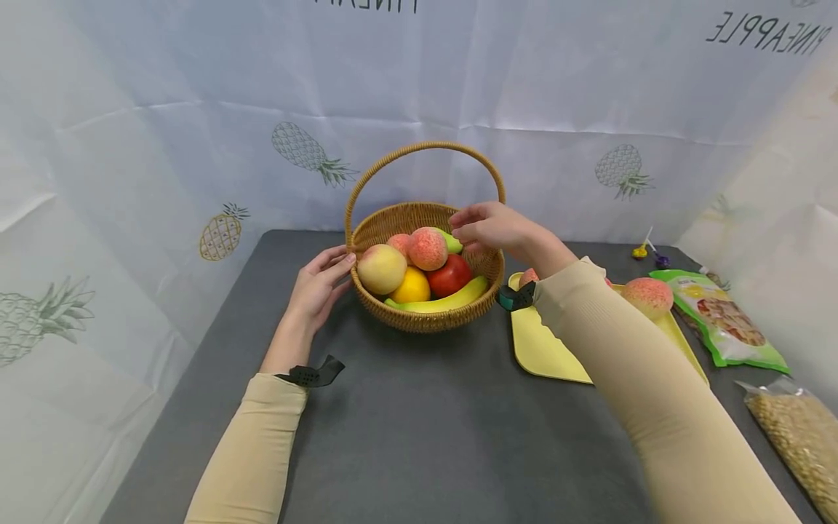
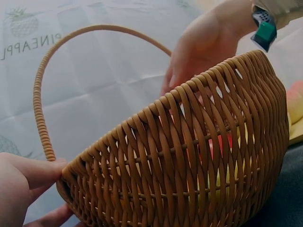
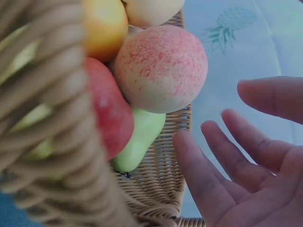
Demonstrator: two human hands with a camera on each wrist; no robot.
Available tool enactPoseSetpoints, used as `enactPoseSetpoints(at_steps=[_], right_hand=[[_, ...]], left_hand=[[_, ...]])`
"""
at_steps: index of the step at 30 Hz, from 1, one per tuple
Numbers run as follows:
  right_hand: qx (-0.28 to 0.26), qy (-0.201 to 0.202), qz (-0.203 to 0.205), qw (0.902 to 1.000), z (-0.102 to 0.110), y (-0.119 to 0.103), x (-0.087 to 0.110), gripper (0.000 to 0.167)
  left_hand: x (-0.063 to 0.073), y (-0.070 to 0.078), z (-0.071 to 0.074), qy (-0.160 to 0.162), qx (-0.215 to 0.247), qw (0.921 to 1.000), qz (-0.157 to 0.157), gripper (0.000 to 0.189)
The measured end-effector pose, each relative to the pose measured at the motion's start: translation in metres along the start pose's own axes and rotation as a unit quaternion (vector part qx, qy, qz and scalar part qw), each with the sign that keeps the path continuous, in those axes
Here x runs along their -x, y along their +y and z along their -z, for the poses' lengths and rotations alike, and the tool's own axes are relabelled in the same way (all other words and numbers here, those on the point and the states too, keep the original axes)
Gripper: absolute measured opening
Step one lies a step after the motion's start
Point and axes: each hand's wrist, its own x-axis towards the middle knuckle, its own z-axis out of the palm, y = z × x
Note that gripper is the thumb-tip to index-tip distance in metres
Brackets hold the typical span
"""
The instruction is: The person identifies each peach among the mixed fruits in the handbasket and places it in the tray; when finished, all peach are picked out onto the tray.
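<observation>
A wicker basket point(image 1: 419, 318) with a tall arched handle holds several fruits. Visible in it are a pale yellow peach point(image 1: 382, 269), a pink-speckled peach point(image 1: 428, 248) on top, an orange point(image 1: 412, 285), a red apple point(image 1: 450, 275), a banana point(image 1: 452, 298) along the front and a green pear point(image 3: 141, 137). My left hand point(image 1: 322, 282) holds the basket's left rim, thumb at the edge and fingers low along the outside wall. Over the right rim reaches my right hand point(image 1: 492, 227), its fingers spread and holding nothing, close beside the speckled peach and the pear.
Right of the basket, a yellow tray point(image 1: 546, 349) bears more peaches point(image 1: 647, 297), partly hidden by my right forearm. Beyond it lie a green snack bag point(image 1: 727, 316), a clear bag of beige grains point(image 1: 795, 429) and two lollipops point(image 1: 640, 252). A pineapple-print curtain point(image 1: 419, 80) stands behind the table.
</observation>
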Motion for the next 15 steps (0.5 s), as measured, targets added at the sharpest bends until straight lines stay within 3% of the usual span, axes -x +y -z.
enactPoseSetpoints(at_steps=[15], right_hand=[[0.043,-0.003,-0.007,0.999,-0.007,-0.004,-0.026,0.044]], left_hand=[[0.002,0.002,-0.001,-0.001,-0.009,1.0,0.003,0.056]])
